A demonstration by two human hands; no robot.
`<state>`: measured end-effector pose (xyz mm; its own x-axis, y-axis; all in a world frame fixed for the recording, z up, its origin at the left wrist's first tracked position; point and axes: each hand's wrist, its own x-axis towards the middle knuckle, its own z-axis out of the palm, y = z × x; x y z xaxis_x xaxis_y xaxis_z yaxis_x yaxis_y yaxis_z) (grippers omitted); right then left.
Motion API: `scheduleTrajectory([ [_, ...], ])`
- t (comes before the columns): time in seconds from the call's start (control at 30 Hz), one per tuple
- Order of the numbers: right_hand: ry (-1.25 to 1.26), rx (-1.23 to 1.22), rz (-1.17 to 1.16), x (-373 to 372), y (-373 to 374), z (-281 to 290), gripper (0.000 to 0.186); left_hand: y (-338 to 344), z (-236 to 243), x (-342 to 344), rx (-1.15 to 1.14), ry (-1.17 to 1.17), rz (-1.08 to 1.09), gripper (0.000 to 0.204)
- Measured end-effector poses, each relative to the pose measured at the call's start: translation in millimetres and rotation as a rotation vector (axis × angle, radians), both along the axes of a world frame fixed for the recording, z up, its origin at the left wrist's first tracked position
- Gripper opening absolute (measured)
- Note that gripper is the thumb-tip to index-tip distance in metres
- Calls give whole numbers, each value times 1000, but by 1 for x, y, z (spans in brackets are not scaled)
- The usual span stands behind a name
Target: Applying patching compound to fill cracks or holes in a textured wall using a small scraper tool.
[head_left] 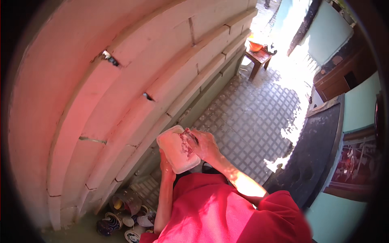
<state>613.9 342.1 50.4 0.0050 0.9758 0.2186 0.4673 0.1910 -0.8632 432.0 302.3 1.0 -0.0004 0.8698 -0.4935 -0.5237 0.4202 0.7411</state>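
A pale, rounded rectangular plastic tub is held up in front of my red shirt, tilted. From the left, my left hand grips its edge, the fingers mostly hidden beneath it. My right hand is closed around a ragged, wet-looking pink-red clump, which lies against the tub's upper right part. Whether this clump is a scrubbing mesh or something else, I cannot make out. Whether the tub's inside or its underside faces me is also unclear.
A ledged, pinkish wall rises close on my left. Several patterned pots stand at its foot. Far ahead, a brown table bears an orange bowl. Checked tiles cover the floor, beside a dark slab on the right.
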Motion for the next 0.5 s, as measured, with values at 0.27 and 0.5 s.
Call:
scheduleTrajectory([
  [0.27,86,-80,-394,153,27,-4,22,110,7,159,-64,83,-409,70],
  [0.5,166,-119,-738,294,62,-34,23,202,-18,321,-20,44,-776,70],
])
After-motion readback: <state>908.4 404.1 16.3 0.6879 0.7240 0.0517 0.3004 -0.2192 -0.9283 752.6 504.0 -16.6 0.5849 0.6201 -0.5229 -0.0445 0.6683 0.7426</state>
